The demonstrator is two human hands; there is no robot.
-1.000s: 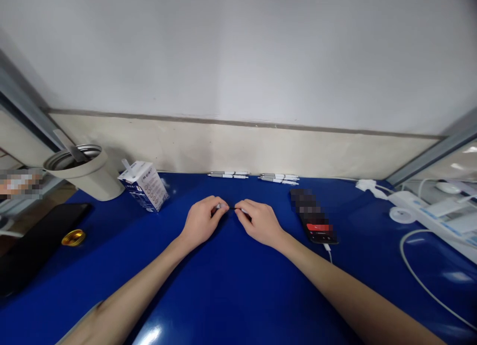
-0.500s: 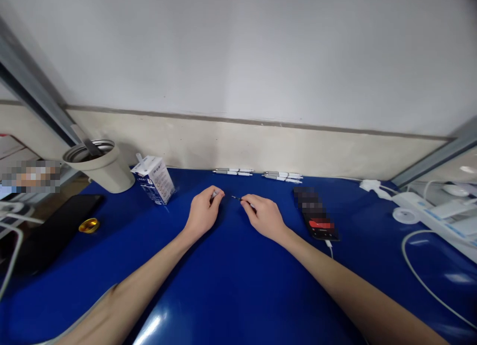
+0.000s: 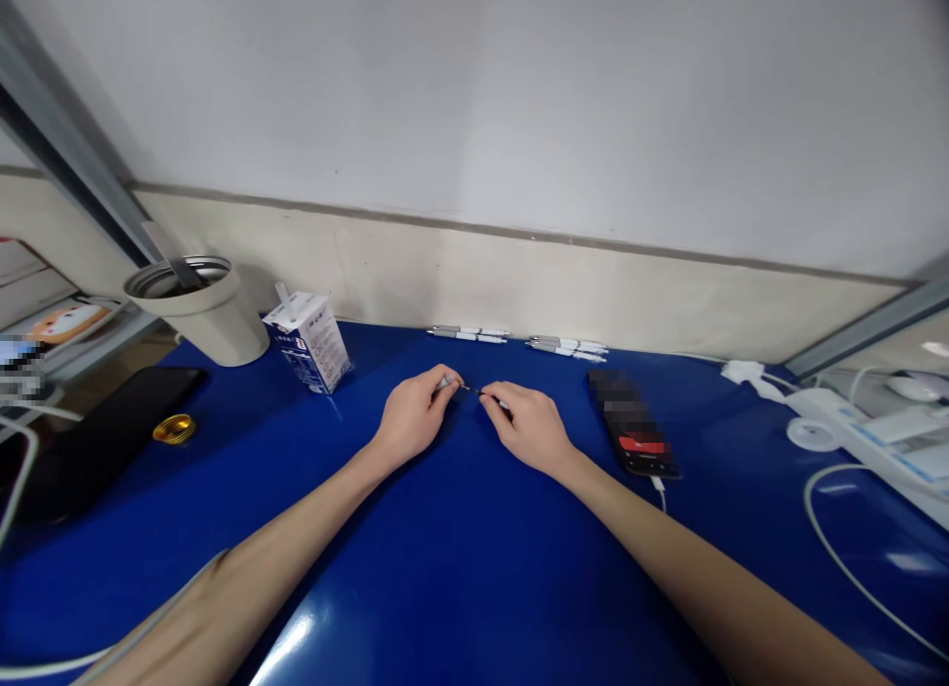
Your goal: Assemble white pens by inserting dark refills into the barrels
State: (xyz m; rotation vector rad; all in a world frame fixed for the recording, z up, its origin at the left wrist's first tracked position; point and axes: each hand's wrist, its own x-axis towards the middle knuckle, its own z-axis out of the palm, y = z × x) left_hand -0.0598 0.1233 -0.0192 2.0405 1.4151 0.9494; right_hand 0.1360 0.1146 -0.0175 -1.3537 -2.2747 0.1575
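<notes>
My left hand (image 3: 411,416) and right hand (image 3: 530,429) are gripping a thin dark pen part (image 3: 469,390), pinching it between their fingertips over the blue desk (image 3: 460,587). Off to my left, a beige steel-rimmed tumbler (image 3: 197,318) is holding a metal utensil (image 3: 178,271), just beside a white carton (image 3: 306,342).

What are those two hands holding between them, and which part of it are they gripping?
The left hand and right hand pinch the pale ends of a slim pen-like item, its thin dark middle showing between them. Whether it is one piece or two cannot be told.
</notes>
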